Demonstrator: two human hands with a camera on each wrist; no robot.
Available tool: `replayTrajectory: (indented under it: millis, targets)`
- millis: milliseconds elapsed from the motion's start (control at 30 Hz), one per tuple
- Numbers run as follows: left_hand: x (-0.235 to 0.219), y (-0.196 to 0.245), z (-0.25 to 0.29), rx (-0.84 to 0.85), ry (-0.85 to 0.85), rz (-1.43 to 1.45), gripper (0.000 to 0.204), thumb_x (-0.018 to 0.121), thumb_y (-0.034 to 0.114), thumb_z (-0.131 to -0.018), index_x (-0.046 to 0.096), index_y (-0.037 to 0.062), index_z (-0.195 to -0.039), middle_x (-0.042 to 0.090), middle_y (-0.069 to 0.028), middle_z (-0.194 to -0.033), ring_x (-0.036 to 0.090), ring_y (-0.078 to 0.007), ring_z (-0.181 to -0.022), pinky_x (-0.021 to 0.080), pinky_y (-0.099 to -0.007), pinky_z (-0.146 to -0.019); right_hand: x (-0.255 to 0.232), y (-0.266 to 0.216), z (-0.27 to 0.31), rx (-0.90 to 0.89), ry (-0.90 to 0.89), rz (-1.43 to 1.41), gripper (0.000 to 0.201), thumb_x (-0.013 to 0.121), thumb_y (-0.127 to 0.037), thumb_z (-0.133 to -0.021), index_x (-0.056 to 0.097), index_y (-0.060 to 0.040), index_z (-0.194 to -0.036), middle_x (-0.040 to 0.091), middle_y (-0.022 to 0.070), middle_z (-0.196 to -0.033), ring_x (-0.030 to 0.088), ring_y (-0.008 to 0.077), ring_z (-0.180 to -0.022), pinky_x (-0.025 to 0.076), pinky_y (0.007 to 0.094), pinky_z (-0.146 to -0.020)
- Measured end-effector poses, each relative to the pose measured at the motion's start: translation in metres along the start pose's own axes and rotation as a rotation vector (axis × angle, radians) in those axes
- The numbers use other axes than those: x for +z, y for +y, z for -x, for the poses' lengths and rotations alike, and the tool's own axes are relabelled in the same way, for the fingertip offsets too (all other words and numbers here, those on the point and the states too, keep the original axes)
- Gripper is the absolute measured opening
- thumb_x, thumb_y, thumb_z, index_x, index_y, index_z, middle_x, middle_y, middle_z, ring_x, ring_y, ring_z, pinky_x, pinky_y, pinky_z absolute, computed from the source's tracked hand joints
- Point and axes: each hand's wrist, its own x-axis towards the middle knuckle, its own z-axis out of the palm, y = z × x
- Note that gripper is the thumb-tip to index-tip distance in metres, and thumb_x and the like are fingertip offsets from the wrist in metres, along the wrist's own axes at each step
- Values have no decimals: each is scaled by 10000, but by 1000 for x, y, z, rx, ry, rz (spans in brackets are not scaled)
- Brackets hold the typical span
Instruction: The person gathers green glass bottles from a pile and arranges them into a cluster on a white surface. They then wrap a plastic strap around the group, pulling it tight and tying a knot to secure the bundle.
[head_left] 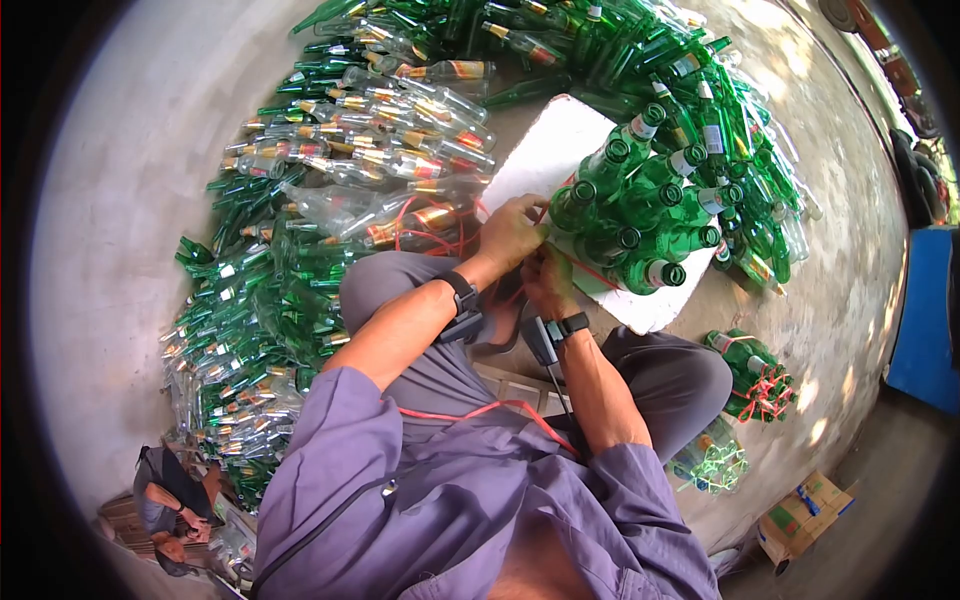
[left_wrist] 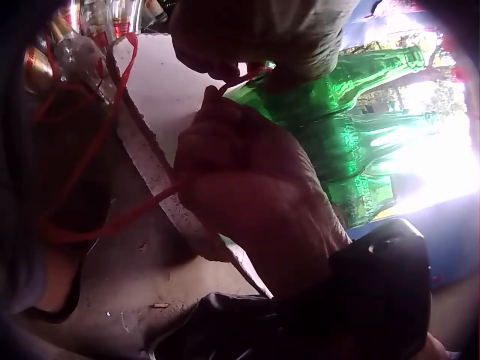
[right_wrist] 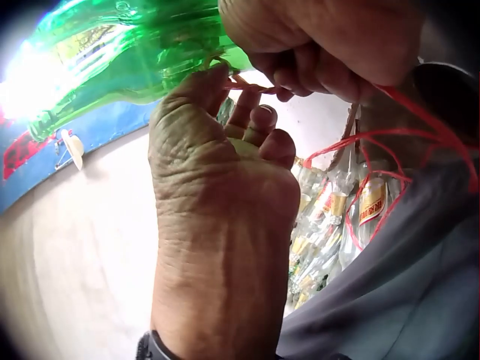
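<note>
Green bottles [head_left: 650, 205] stand upright in a tight cluster on a white slab [head_left: 535, 150]. Red twine [head_left: 598, 276] runs along their near side. Close against the bottles, my left hand [head_left: 512, 232] pinches the twine between thumb and finger. Right beside it, my right hand [head_left: 550, 280] grips the twine with curled fingers. In the right wrist view, a short length of twine [right_wrist: 256, 88] spans the fingertips of my left hand [right_wrist: 225, 172] and right hand [right_wrist: 330, 37]. Loose twine [left_wrist: 150, 202] hangs past my right hand [left_wrist: 251, 172] in the left wrist view.
Many clear and green bottles [head_left: 400, 120] lie stacked on the left and around the back. Tied bundles of bottles [head_left: 755, 375] and a cardboard box [head_left: 805, 515] are on the right. Another person [head_left: 175, 500] sits at lower left. Loose twine [head_left: 440, 235] lies beside my left knee.
</note>
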Motion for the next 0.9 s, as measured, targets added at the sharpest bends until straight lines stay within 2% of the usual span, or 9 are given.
replayTrajectory:
  millis: [33, 100, 233, 300, 533, 600, 733, 800, 900]
  targets:
    - [2, -2, -2, 1, 2, 1, 319, 636, 165, -806, 665, 64, -1107, 689, -127, -846, 687, -290, -761, 528, -376, -713, 0, 0, 0, 0, -2, 2, 54, 621, -133, -897, 622, -82, -916, 547, -20, -717, 466, 49, -557, 311, 194, -438]
    - [5, -7, -6, -94, -19, -36, 256, 639, 146, -819, 694, 62, -1055, 691, -72, -809, 684, -214, -752, 530, -315, -717, 1, 1, 1, -9, 31, 29, 57, 623, -139, -902, 628, -85, -920, 557, -28, -727, 479, 48, -577, 314, 198, -441]
    - [8, -19, -11, -99, -7, -71, 182, 640, 130, -814, 694, 36, -960, 694, -86, -818, 690, -209, -765, 529, -325, -703, 2, 1, 1, -2, 67, 38, 65, 632, -141, -901, 640, -82, -927, 558, -34, -728, 474, 46, -559, 307, 193, -439]
    - [10, -21, -11, -250, 26, 81, 127, 632, 118, -820, 671, 16, -885, 672, -110, -759, 671, -184, -723, 520, -319, -673, 3, -1, 3, 21, 52, 42, 100, 642, -145, -901, 657, -64, -959, 555, -34, -727, 445, 40, -532, 294, 189, -436]
    - [1, -34, -14, -165, 131, 322, 105, 626, 123, -834, 653, 21, -832, 651, -73, -720, 559, -123, -544, 441, -262, -500, 17, -11, 6, 63, 28, 80, 149, 622, -172, -927, 637, -66, -1031, 494, -67, -690, 364, 20, -507, 253, 169, -428]
    - [-12, -16, -14, -415, -23, 565, 125, 615, 168, -864, 632, 46, -843, 646, -47, -745, 559, -106, -557, 401, -246, -467, 12, -11, 2, 80, 31, 43, 175, 654, -164, -906, 657, -29, -1016, 499, -46, -696, 357, 35, -494, 260, 186, -425]
    - [-7, -13, -22, -452, -22, 747, 129, 580, 192, -896, 605, 69, -864, 595, -22, -691, 533, -101, -550, 380, -228, -462, 14, -12, 4, 68, 39, 45, 153, 647, -155, -906, 652, -38, -1004, 459, -64, -655, 330, 27, -482, 243, 188, -421]
    - [1, -24, -31, -666, 107, 981, 96, 551, 163, -905, 579, 76, -877, 547, -4, -653, 472, -102, -493, 356, -234, -436, 11, -13, 1, 104, -3, 55, 138, 657, -169, -899, 642, -49, -966, 403, -83, -603, 305, 25, -462, 221, 193, -414]
    - [13, -29, -42, -708, 147, 970, 72, 541, 142, -904, 573, 82, -880, 521, 1, -636, 436, -99, -474, 331, -235, -427, 5, -17, 5, 121, 15, 6, 136, 674, -190, -889, 620, -66, -906, 337, -96, -564, 273, 25, -445, 196, 201, -404]
